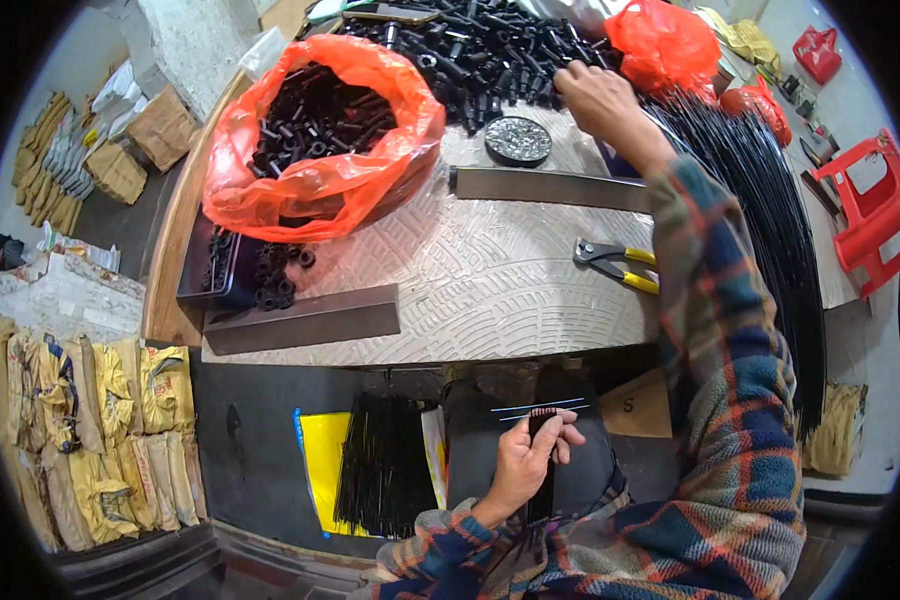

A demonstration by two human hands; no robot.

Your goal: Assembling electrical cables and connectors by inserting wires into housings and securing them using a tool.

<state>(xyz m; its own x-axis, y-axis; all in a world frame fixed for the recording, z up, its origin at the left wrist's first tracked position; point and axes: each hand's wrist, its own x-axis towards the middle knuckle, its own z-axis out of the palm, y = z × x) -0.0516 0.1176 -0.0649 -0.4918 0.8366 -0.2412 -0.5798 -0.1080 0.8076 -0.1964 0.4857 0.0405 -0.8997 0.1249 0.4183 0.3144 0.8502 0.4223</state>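
Low over my lap, my left hand (526, 462) is closed round a bundle of thin black rods (542, 418) whose ends stick up past the thumb. Two thin pale-blue lines cross by that end; what they are I cannot make out. At the table's far side my right hand (602, 104) reaches to the edge of a heap of black tube-like parts (510, 50), its fingers curled down. Whatever they pinch is hidden. Near this hand sits a round black dish (518, 141) of small shiny bits, and a metal bar (550, 188) lies below it.
A red plastic bag (232, 190) of black parts stands on the left of the table, beside a dark tray (210, 275) and another metal bar (305, 320). Yellow-handled cutters (615, 264) lie at right. Long black rods (745, 190) line the right side, with a red stool (867, 215) beyond.
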